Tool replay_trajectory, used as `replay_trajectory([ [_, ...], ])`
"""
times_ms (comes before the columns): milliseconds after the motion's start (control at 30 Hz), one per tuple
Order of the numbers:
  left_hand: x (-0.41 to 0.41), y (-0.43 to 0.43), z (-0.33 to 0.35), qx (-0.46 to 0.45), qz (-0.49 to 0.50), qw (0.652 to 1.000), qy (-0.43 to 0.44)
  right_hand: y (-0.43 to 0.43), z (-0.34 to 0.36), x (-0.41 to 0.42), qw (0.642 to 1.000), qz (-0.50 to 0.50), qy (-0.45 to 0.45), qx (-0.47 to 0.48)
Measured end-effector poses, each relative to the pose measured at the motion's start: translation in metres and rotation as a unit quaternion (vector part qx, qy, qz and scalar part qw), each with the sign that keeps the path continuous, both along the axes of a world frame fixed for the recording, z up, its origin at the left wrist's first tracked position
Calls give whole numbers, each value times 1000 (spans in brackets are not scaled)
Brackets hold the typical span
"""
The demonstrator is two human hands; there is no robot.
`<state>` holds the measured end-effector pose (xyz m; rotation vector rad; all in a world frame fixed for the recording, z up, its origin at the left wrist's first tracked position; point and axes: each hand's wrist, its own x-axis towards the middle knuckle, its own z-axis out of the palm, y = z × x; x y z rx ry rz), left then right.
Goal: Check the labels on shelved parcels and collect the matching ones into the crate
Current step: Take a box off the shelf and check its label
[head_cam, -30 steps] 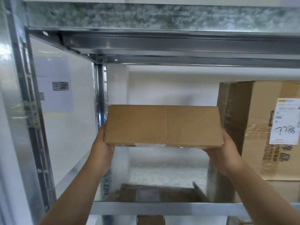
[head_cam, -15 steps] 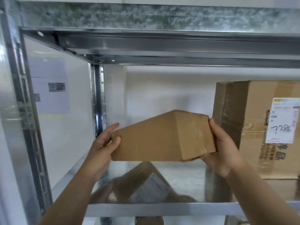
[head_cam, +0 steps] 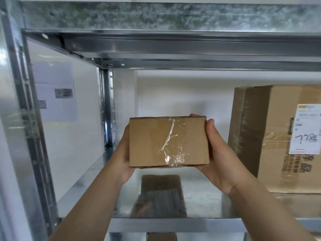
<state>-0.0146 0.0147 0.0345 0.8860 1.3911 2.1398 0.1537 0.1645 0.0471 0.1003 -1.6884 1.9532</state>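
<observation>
Two bare hands hold a small parcel (head_cam: 168, 141) up in the air inside a bay of a galvanised metal shelf (head_cam: 199, 192). The small parcel is a plain brown cardboard box, held level just left of a large box (head_cam: 271, 136) that stands on the shelf, with a gap between the two. Its near face points toward the camera, and a wrinkled strip of clear tape (head_cam: 171, 136) runs down that face.

The left hand (head_cam: 124, 153) grips the side of the small parcel farther from the large box. Its palm is against the cardboard and its fingers are hidden behind. The right hand (head_cam: 220, 153) grips the side nearer the large box, with the thumb lying up along that edge and a fingertip showing over the top rear edge. The small parcel touches only the hands. The shelf deck below it mirrors its underside as a dark shape.

The large box is taller brown cardboard wrapped with tape, and the right edge of the view cuts it off. A white label (head_cam: 307, 129) on its front carries handwritten digits that read roughly 7788, with a red stroke beneath. An upper shelf beam (head_cam: 173, 47) runs above the large box. Well left of the large box, beyond the small parcel, stands a perforated rear post (head_cam: 107, 108). Farther left again, a paper sheet (head_cam: 55, 91) is stuck to the white wall, its print too blurred to read.
</observation>
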Motion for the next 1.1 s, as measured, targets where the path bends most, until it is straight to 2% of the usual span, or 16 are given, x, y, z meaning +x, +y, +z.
replay_trajectory([
  [167,6,-1,6,12,-2,1000,-2,6,1,-1,1000,-4,-2,-20],
  [367,-1,-10,15,-32,21,999,0,19,-3,0,999,-18,-29,5],
  [533,-2,-17,23,-68,-4,996,-49,28,-4,-2,998,-43,-37,2],
  [700,-5,-17,22,-83,-43,993,-78,24,0,-2,990,-106,-42,89],
  [800,-1,-16,18,-37,-98,990,-92,26,1,-1,987,-131,-48,77],
  [967,-3,-19,12,4,-99,987,-128,39,1,1,988,-74,-107,80],
  [1033,-1,-24,12,32,-142,979,-140,46,1,3,988,-76,-115,70],
  [1100,-3,-32,6,59,-164,978,-113,53,-1,4,990,-62,-116,46],
])
